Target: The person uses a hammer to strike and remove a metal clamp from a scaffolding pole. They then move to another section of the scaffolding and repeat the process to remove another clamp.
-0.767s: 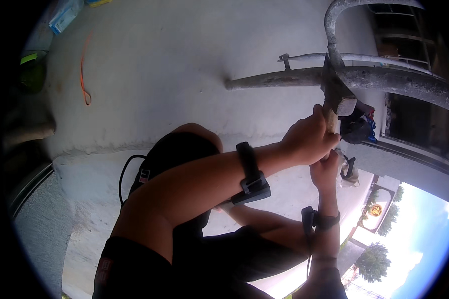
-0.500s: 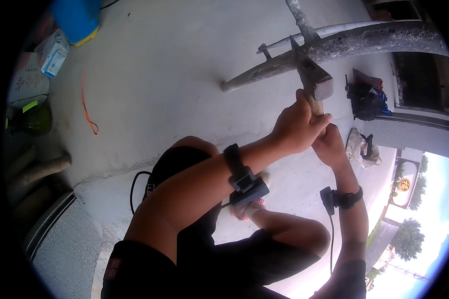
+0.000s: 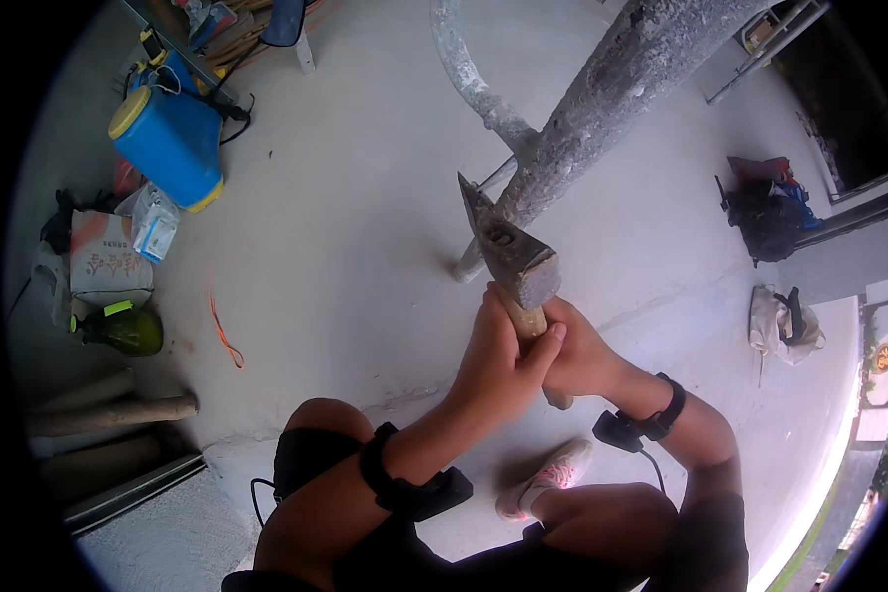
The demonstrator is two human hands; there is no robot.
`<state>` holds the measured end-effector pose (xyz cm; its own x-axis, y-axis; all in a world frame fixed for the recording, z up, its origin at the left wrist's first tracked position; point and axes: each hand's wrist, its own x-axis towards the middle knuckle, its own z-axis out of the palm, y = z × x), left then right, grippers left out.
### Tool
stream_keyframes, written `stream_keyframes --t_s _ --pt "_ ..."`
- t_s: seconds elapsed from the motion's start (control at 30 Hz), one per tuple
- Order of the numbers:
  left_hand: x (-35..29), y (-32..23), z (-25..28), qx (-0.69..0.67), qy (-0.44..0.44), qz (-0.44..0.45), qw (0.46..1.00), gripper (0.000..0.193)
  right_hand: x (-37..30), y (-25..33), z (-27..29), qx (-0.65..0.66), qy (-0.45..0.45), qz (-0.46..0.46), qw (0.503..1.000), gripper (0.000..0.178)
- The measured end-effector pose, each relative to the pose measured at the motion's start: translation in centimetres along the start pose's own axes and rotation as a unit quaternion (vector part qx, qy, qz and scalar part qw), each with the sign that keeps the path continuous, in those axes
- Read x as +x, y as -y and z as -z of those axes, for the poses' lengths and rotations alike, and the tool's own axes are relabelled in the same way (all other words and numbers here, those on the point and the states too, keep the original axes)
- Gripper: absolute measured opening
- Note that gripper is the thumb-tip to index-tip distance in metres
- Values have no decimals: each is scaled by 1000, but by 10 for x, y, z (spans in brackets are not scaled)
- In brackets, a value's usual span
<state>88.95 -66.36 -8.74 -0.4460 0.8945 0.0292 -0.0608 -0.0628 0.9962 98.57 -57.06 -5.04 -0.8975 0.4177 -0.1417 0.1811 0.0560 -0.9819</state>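
Note:
A hammer (image 3: 520, 268) with a heavy steel head, pointed at one end and square-faced at the other, is raised in front of me. My left hand (image 3: 485, 357) wraps its wooden handle just below the head. Beside it, my right hand (image 3: 580, 357) also closes around the handle, whose butt shows beneath the fingers. Behind the hammer head stands a thick, rough grey pole (image 3: 602, 109) with a curved side branch. The head overlaps the pole's lower part in view; I cannot tell whether they touch.
At left are a blue tank (image 3: 173, 138) with yellow ends, a cardboard box (image 3: 111, 255), a green bottle (image 3: 128, 332) and logs (image 3: 118, 414). An orange strap (image 3: 225, 333) lies on the concrete floor. Dark bags (image 3: 768, 212) and a pale bag (image 3: 784, 321) sit at right.
My view has shifted, so the floor items and pole appear elsewhere. Both hands and the hammer now sit lower and further left in the picture, still gripped by the handle.

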Motion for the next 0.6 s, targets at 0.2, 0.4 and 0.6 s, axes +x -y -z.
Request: stream_keyframes --t_s 0.2,0.4,0.6 --pt "17 -132 29 487 33 -101 867 43 -23 -52 53 -91 -12 44 995 40" --pt "125 -194 2 146 -185 -375 897 65 -44 -121 100 -246 40 51 967 32" --pt "178 -150 -23 303 -148 -326 883 61 -46 -167 120 -256 64 194 945 30"
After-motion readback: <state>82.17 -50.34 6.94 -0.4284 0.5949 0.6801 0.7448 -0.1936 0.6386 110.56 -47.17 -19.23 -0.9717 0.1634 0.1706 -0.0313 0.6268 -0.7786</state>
